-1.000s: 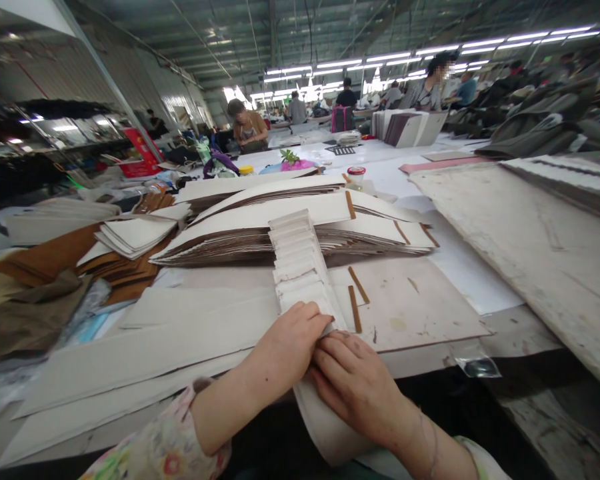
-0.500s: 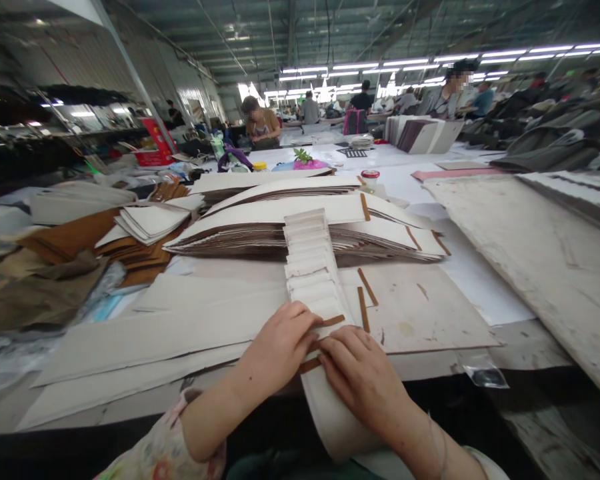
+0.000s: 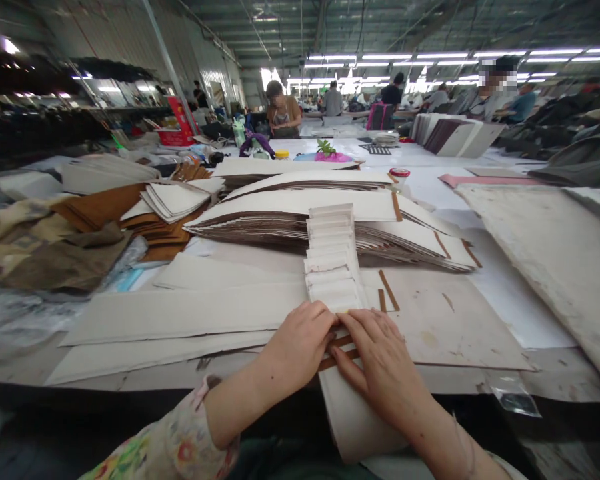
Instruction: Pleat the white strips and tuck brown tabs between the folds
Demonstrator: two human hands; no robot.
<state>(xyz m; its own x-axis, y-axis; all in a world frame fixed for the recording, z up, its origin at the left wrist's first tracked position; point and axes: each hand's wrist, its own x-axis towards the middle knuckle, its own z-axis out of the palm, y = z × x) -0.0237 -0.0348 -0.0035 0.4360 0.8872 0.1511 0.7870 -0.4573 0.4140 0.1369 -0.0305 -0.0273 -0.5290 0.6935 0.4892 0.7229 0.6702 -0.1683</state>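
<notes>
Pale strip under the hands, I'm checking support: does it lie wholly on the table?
No, the pale strip reaches past the table edge.

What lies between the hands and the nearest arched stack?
Head view: overlapping pale strips run from the left hand and right hand to the stack; two brown bands lie at their right.

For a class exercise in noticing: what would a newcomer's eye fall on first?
First, the left hand and right hand, close together on a pale strip with brown bands, at the near edge of the table. Beyond them, a bulging pile of long strips crosses the middle. Brown pieces lie to its left.
</notes>
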